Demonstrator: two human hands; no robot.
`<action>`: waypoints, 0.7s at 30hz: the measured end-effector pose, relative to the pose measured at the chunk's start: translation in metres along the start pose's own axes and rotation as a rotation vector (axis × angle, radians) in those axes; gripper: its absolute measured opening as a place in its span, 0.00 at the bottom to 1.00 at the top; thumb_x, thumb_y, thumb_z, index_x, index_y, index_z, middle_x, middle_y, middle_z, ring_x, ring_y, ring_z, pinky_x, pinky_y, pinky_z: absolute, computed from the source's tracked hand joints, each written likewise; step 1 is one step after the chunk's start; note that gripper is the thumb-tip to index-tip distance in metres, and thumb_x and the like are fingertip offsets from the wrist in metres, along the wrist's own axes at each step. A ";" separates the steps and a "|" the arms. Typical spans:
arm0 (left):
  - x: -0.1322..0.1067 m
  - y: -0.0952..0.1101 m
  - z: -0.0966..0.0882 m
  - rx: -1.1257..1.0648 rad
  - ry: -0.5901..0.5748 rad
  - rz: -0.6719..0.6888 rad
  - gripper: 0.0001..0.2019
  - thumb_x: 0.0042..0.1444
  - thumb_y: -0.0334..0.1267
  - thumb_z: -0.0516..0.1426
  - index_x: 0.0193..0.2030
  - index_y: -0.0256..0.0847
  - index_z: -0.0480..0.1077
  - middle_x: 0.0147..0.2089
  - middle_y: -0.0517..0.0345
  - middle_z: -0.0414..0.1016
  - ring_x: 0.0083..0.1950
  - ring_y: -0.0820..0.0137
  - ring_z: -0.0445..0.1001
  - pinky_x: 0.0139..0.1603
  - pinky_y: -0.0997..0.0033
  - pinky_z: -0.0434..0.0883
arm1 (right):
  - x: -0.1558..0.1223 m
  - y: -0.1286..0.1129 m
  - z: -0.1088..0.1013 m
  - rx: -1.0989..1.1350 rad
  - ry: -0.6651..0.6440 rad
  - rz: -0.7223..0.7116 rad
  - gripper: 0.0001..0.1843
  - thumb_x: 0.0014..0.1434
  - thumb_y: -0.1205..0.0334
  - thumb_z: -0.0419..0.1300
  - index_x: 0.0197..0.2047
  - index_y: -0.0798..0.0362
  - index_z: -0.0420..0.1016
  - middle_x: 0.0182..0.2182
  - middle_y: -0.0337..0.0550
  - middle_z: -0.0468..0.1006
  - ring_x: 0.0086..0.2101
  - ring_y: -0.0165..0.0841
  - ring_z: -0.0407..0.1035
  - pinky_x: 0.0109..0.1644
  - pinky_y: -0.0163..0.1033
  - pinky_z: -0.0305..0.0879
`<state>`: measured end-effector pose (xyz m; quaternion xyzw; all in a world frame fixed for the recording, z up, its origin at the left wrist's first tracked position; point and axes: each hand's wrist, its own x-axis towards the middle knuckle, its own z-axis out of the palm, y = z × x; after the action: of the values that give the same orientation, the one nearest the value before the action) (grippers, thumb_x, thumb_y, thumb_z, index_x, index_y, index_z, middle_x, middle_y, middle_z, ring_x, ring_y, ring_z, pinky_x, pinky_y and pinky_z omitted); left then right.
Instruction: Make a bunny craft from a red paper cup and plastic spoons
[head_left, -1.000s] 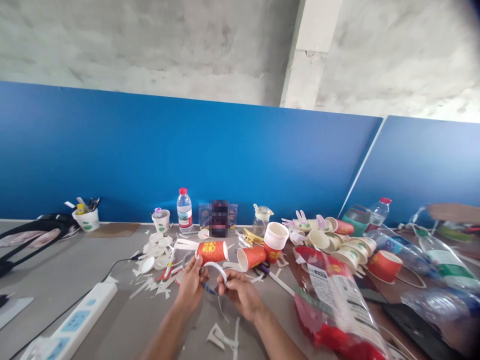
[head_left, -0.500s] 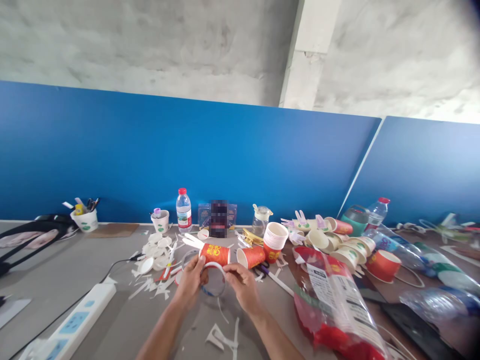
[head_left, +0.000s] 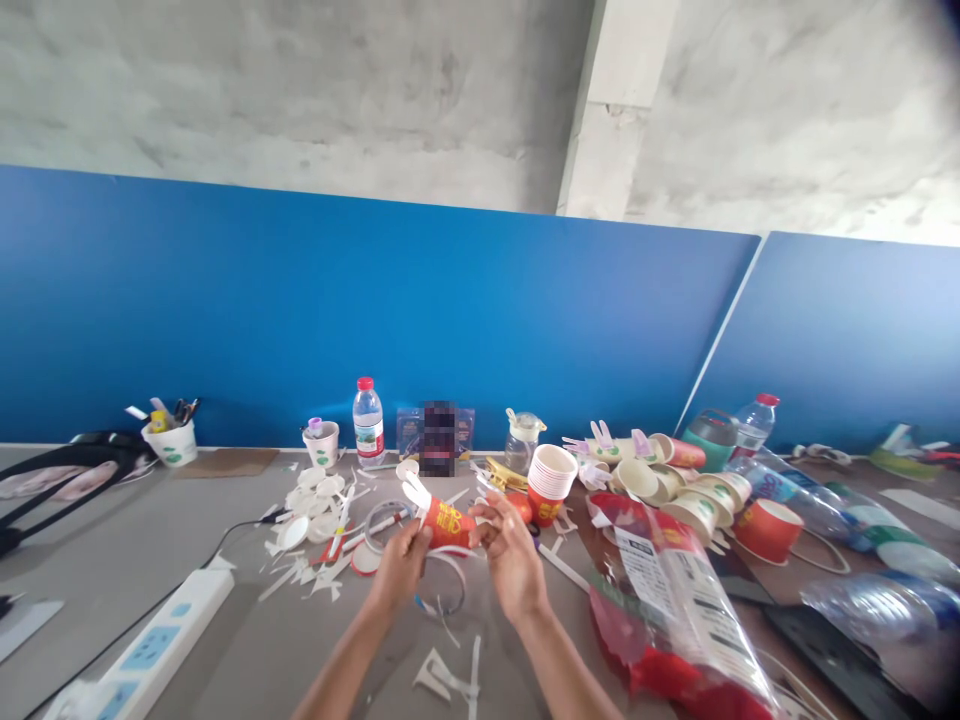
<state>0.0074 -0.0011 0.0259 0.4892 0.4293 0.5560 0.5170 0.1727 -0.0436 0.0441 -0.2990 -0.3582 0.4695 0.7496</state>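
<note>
A red paper cup (head_left: 448, 524) with yellow lettering lies tilted on its side, with two white ear-shaped strips (head_left: 416, 490) at its left end. My left hand (head_left: 401, 567) is closed on its near left side. At the cup's right end is my right hand (head_left: 516, 562), its fingers bent and apart; whether a small piece of tape is on them I cannot make out. Below the cup, between my hands, rests a clear tape roll (head_left: 459, 598). Another tape roll (head_left: 367, 528) lies left of the cup. Behind my right fingers another red paper cup (head_left: 519, 503) is partly hidden.
White paper scraps (head_left: 311, 510) lie to the left, cut strips (head_left: 442, 672) in front. A stack of paper cups (head_left: 553, 475) stands behind on the right, near a cup package (head_left: 667, 600). Further items are a water bottle (head_left: 368, 425), a power strip (head_left: 150, 645) and finished-looking eared cups (head_left: 626, 450).
The tape roll that was between both hands is now lower, under the cup. My left hand has taken hold of the red cup, and my right hand has risen to its right end.
</note>
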 end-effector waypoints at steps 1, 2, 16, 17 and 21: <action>0.001 0.001 -0.002 0.055 0.015 0.033 0.25 0.44 0.60 0.66 0.19 0.44 0.61 0.15 0.70 0.55 0.17 0.76 0.53 0.19 0.73 0.51 | 0.003 -0.002 -0.003 0.058 0.037 -0.026 0.23 0.53 0.41 0.66 0.44 0.50 0.79 0.37 0.43 0.81 0.26 0.31 0.68 0.34 0.40 0.67; 0.003 0.002 -0.004 0.118 0.036 0.072 0.25 0.46 0.62 0.63 0.19 0.45 0.60 0.16 0.70 0.54 0.18 0.75 0.53 0.20 0.73 0.51 | 0.005 -0.004 -0.006 0.079 0.091 -0.070 0.22 0.54 0.42 0.65 0.44 0.49 0.79 0.37 0.42 0.81 0.27 0.31 0.68 0.34 0.40 0.67; -0.010 0.005 -0.006 0.637 -0.050 0.676 0.13 0.67 0.40 0.49 0.30 0.44 0.65 0.31 0.58 0.71 0.31 0.69 0.72 0.35 0.72 0.71 | -0.013 0.025 0.005 -0.923 -0.297 -0.311 0.13 0.61 0.64 0.57 0.36 0.49 0.85 0.33 0.48 0.84 0.37 0.42 0.76 0.44 0.45 0.70; -0.009 0.006 -0.007 0.680 -0.042 0.734 0.13 0.67 0.38 0.48 0.31 0.44 0.66 0.31 0.58 0.71 0.32 0.69 0.72 0.35 0.73 0.71 | -0.013 0.026 0.004 -0.911 -0.294 -0.278 0.13 0.61 0.64 0.57 0.36 0.50 0.85 0.33 0.48 0.84 0.37 0.42 0.77 0.44 0.45 0.71; -0.007 0.010 -0.012 0.772 0.021 0.859 0.12 0.68 0.32 0.48 0.32 0.43 0.66 0.31 0.58 0.72 0.31 0.71 0.74 0.37 0.76 0.73 | -0.011 0.031 0.001 -0.849 -0.250 -0.091 0.11 0.56 0.63 0.60 0.36 0.51 0.85 0.35 0.49 0.84 0.37 0.44 0.78 0.43 0.45 0.71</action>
<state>-0.0062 -0.0085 0.0329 0.7672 0.3690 0.5241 0.0246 0.1533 -0.0414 0.0175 -0.5050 -0.6200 0.2797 0.5313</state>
